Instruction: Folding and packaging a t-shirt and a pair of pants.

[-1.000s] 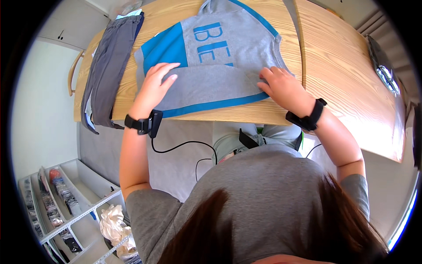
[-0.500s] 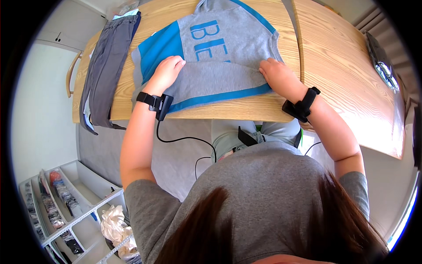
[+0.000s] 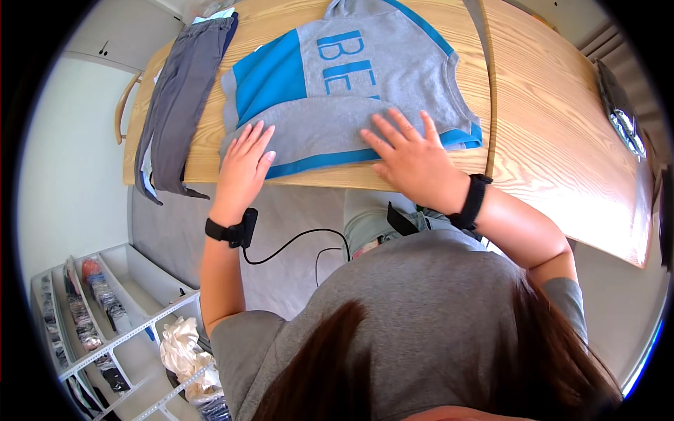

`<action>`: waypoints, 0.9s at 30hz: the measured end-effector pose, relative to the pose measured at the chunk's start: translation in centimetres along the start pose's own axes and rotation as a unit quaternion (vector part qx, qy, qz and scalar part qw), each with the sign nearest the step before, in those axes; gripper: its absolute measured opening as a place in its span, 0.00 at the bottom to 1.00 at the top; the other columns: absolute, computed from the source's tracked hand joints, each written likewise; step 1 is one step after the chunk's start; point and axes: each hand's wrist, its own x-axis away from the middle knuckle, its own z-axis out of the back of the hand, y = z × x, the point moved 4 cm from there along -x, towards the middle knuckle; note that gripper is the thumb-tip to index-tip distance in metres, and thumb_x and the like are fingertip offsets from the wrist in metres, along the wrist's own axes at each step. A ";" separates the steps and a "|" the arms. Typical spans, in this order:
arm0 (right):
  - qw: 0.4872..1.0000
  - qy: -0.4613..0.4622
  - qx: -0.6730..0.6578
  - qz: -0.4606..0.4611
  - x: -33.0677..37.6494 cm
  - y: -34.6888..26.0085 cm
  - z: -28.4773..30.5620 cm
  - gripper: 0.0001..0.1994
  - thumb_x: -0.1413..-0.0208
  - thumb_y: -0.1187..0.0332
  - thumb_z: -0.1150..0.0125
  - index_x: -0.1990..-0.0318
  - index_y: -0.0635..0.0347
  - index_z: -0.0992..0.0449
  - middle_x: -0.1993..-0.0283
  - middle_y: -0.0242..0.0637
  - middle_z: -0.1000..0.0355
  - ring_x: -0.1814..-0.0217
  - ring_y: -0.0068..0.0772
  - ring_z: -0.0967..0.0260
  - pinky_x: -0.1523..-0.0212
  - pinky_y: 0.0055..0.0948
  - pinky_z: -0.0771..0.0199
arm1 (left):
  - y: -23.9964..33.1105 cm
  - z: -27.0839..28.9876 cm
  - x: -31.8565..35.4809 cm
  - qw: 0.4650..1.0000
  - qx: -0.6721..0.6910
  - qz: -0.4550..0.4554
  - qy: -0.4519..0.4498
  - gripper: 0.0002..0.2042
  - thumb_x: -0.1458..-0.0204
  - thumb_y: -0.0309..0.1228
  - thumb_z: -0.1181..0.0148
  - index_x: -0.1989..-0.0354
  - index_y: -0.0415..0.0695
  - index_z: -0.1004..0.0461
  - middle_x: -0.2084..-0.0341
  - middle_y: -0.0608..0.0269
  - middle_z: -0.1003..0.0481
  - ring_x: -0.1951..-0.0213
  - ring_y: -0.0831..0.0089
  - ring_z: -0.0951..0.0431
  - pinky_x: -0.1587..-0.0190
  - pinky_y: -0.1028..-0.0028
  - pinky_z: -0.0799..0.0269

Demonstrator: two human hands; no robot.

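Wooden counter (image 3: 554, 133), with a grey-and-blue top (image 3: 344, 105) lying near its front edge. Left hand (image 3: 243, 165) and right hand (image 3: 415, 161) lie over the top, each grip wide, clasping nothing. It looks soft, light, floppy; its corners seem best to hold.

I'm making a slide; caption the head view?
Left hand and right hand on a blue-gray sweatshirt beside gray trousers.

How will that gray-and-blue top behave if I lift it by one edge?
The top will probably sag, since its near flap folds over softly. That flap may fall open, as nothing visible fastens it. Rolling seems unlikely: it lies flat.
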 end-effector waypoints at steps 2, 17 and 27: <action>0.999 -0.027 0.029 -0.025 0.4 0.4 -0.5 0.27 0.42 0.53 0.56 0.37 0.50 0.44 0.32 0.39 0.51 0.29 0.43 0.59 0.37 0.62 0.60 | -1.1 -0.9 0.7 0.996 -0.087 0.013 0.003 0.20 0.45 0.35 0.50 0.43 0.48 0.34 0.40 0.56 0.40 0.37 0.56 0.44 0.40 0.61 0.45; 0.997 -0.065 0.025 -0.027 2.9 3.9 2.4 0.36 0.51 0.50 0.42 0.35 0.48 0.46 0.34 0.45 0.49 0.31 0.48 0.53 0.41 0.55 0.45 | -1.6 -0.6 1.7 0.999 0.052 0.007 -0.007 0.25 0.51 0.38 0.43 0.42 0.47 0.35 0.39 0.54 0.42 0.37 0.44 0.51 0.37 0.56 0.54; 0.961 0.111 -0.222 -0.125 -11.7 15.9 15.5 0.19 0.54 0.67 0.40 0.83 0.61 0.47 0.85 0.32 0.52 0.80 0.24 0.56 0.81 0.30 0.51 | -10.8 12.1 -4.0 0.944 0.279 0.163 0.069 0.11 0.47 0.27 0.46 0.58 0.34 0.28 0.70 0.64 0.25 0.68 0.79 0.27 0.64 0.79 0.31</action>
